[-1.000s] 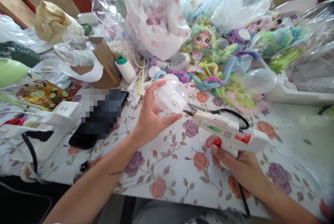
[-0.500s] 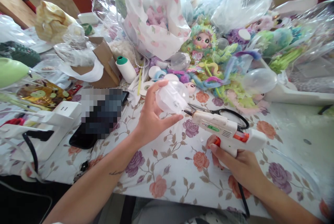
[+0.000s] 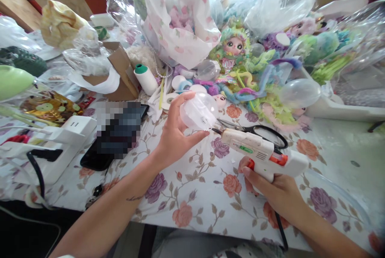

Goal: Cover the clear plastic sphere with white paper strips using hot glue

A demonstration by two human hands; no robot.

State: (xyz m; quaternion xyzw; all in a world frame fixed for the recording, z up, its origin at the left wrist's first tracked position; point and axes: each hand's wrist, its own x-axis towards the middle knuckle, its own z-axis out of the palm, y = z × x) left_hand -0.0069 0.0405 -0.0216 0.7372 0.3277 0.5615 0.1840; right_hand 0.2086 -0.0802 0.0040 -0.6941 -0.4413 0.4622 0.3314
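Observation:
My left hand (image 3: 176, 131) holds a clear plastic dome piece (image 3: 197, 111) between thumb and fingers, lifted above the flowered tablecloth (image 3: 192, 194). My right hand (image 3: 276, 194) grips a white hot glue gun (image 3: 261, 153) with an orange trigger. The gun's metal nozzle points left and touches the lower right edge of the dome. Black-handled scissors (image 3: 264, 131) lie on the cloth just behind the gun.
A heap of colourful dolls (image 3: 233, 47), yarn and plastic bags (image 3: 270, 1) fills the back of the table. A white thread spool with a green cap (image 3: 144, 78), a cardboard box (image 3: 120, 69), a dark phone (image 3: 117, 133) and a white power strip (image 3: 60, 137) lie at the left.
Both hands hold nearly still; the dome and the glue gun nozzle have stayed together, shifting only slightly.

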